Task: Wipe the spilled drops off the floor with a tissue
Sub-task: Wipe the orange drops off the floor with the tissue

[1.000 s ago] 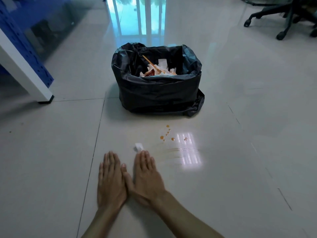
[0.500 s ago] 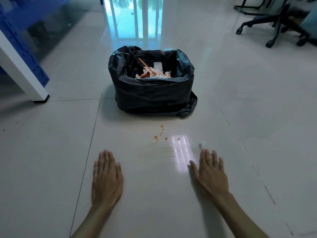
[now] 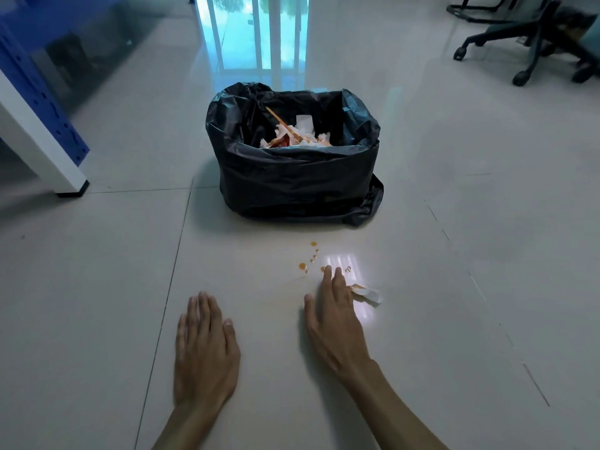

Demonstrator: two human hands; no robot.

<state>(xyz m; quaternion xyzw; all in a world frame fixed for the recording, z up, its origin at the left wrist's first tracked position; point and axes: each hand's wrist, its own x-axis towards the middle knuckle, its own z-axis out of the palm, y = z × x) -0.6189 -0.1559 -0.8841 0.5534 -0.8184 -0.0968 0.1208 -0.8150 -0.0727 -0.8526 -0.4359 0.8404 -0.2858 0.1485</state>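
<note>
Several small orange drops (image 3: 307, 262) dot the glossy pale floor tile in front of a bin. My right hand (image 3: 334, 315) lies palm down on the floor, its fingertips touching the nearest drops. A crumpled white tissue (image 3: 367, 293) with an orange stain sticks out from under its fingers on the right side. To the left, apart from the drops, my left hand (image 3: 206, 347) rests flat on the tile with the fingers spread and nothing in it.
A bin lined with a black bag (image 3: 293, 177) stands just beyond the drops, holding paper rubbish and a stick. A white and blue table leg (image 3: 48, 154) is at the left. Wheeled office chairs (image 3: 532, 43) stand at the far right.
My right hand swept right from beside the left hand, then came back left and forward to the drops with the tissue. The left hand has stayed flat on the floor.
</note>
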